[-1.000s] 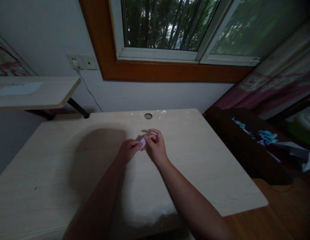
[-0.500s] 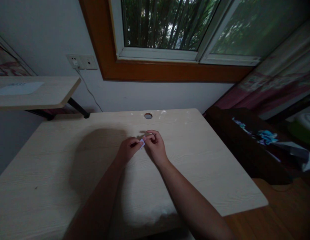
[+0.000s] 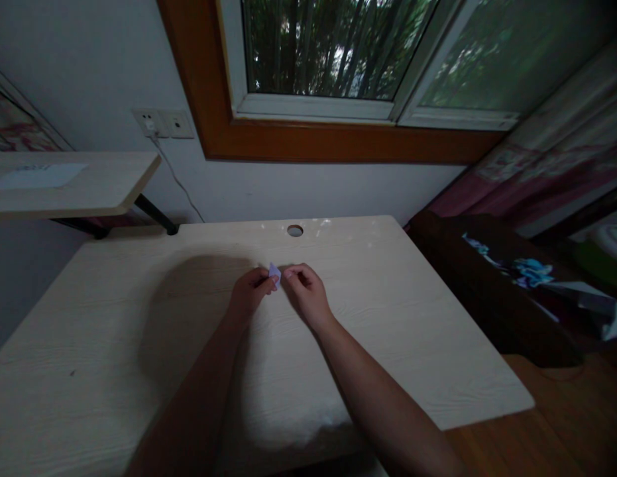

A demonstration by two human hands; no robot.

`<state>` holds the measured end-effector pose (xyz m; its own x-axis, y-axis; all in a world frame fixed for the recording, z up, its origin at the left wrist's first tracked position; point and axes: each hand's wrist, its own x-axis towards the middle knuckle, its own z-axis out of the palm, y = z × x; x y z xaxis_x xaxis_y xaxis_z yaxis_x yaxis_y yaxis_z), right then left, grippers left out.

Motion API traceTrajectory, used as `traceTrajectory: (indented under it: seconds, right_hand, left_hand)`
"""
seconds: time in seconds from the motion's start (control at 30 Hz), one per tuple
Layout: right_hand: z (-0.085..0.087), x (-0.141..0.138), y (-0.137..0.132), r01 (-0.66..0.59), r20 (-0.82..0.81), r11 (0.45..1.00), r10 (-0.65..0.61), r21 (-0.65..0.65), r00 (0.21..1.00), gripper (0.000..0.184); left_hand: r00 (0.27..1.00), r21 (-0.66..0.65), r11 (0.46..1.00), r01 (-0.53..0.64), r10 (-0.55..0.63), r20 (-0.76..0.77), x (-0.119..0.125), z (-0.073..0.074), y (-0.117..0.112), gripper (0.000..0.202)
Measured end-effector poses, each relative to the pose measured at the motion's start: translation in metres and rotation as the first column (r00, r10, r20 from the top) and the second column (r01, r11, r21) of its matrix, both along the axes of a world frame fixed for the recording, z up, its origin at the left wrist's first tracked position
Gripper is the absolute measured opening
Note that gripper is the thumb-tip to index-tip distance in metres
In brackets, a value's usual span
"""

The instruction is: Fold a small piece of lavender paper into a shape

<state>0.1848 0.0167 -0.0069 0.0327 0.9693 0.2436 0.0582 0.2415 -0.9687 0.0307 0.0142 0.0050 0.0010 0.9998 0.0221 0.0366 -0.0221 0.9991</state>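
A small pale folded piece of paper (image 3: 274, 273) stands between my two hands, just above a light wooden desk (image 3: 388, 318). My left hand (image 3: 249, 293) pinches its left side with curled fingers. On the other side, my right hand (image 3: 303, 291) is closed against the paper, thumb and fingers bent. Both forearms reach in from the bottom of the view. The paper's lower part is hidden by my fingers.
A round cable hole (image 3: 295, 230) lies near the desk's far edge. A raised side shelf (image 3: 74, 182) with a white sheet sits at the left. A dark wooden bed frame (image 3: 487, 291) stands to the right. The wall has sockets (image 3: 163, 123) and a window.
Both hands have shifted slightly left and away from me. The paper has turned, now pointing up between the fingertips, and my right fingers have curled in tighter.
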Motion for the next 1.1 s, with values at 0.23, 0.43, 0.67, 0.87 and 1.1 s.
traceTrajectory:
  seconds: [0.23,0.43,0.67,0.87,1.1]
  right_hand:
    - [-0.0019,0.0001,0.0006,-0.012,0.041,1.0,0.011,0.021,0.999,0.014]
    - [-0.0019,0.0011,0.0004,-0.046,0.076,0.998,0.044,0.033,0.996,0.012]
    - [0.0001,0.0014,0.0004,-0.051,0.117,0.998,0.045,0.048,0.992,0.011]
    - [0.0013,0.0016,0.0002,-0.075,0.14,0.996,0.068,0.044,0.988,0.01]
    - [0.0035,0.0004,-0.001,-0.105,0.157,0.993,0.097,0.045,0.983,0.017]
  left_hand:
    - [0.996,0.004,0.996,0.087,-0.087,-0.033,-0.0019,0.0,-0.0011,0.016]
    - [0.991,0.004,0.992,0.13,-0.13,-0.031,-0.0042,-0.006,0.0008,0.015]
    - [0.998,0.063,0.997,0.045,-0.048,0.04,-0.0015,-0.0061,0.0016,0.015]
    - [0.996,0.03,0.999,-0.01,0.007,0.089,0.0003,-0.0004,-0.0014,0.015]
    - [0.986,-0.023,0.999,-0.043,0.046,0.163,0.0003,-0.0012,-0.0005,0.017]
